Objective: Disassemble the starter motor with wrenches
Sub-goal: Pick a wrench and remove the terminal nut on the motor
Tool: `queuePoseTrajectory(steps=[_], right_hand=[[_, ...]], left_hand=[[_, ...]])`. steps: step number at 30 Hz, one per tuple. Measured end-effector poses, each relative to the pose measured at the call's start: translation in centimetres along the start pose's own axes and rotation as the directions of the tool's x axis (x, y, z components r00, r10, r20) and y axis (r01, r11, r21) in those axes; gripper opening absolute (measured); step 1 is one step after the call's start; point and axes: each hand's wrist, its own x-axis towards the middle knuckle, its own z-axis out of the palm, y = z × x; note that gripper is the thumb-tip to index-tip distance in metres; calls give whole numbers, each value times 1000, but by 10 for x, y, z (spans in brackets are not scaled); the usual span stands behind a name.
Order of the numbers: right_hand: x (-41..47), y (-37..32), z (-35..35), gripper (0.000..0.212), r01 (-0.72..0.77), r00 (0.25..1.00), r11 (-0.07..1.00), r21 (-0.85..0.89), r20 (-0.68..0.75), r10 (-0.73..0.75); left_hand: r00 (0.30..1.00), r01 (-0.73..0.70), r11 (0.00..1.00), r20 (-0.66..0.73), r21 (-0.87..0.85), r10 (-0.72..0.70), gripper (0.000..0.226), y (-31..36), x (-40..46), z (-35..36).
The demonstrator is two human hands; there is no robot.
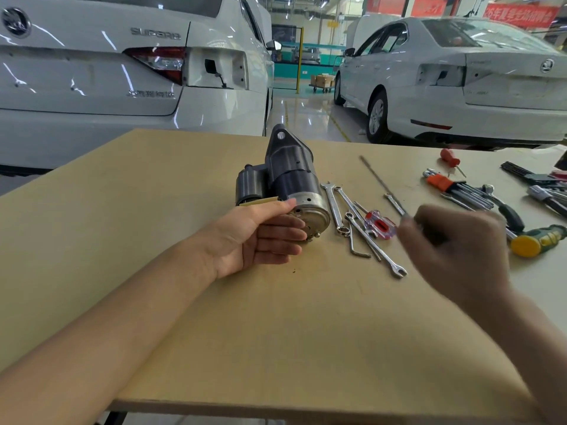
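While the left hand (260,237) lies palm-up against the silver end cap of the starter motor (285,182), its fingers (282,233) are straight and its thumb rests on top of the cap. The right hand (451,240), blurred, hovers over the worktop (276,332) with fingers curled, apparently pinching the near end of a thin wrench (395,205); the grip itself cannot be made out clearly. The motor lies on its side near the middle of the worktop, dark housing and mounting ear pointing away. Just beside it on the right lie several combination wrenches (333,207), an L-shaped hex key (356,246) and a red-handled screwdriver (380,227). Farther right are a hex key set (460,188) in an orange holder and a hammer with a yellow-green handle (537,239). Two white cars (92,72) stand beyond.
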Motion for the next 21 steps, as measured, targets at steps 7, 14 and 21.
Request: queuePoseTrajectory(steps=[7,14,21], right_hand=[[7,58,14,44,-225,934,917,-331,196,300],[4,58,14,42,-191,869,889,-417,350,350],[5,67,14,44,-279,873,878,-388,280,400]], left_hand=[[1000,-4,999,11,38,3,32,0,-2,0],[1000,-23,999,-21,45,24,38,3,-4,1],[996,-74,997,-40,30,75,38,3,-1,-1]])
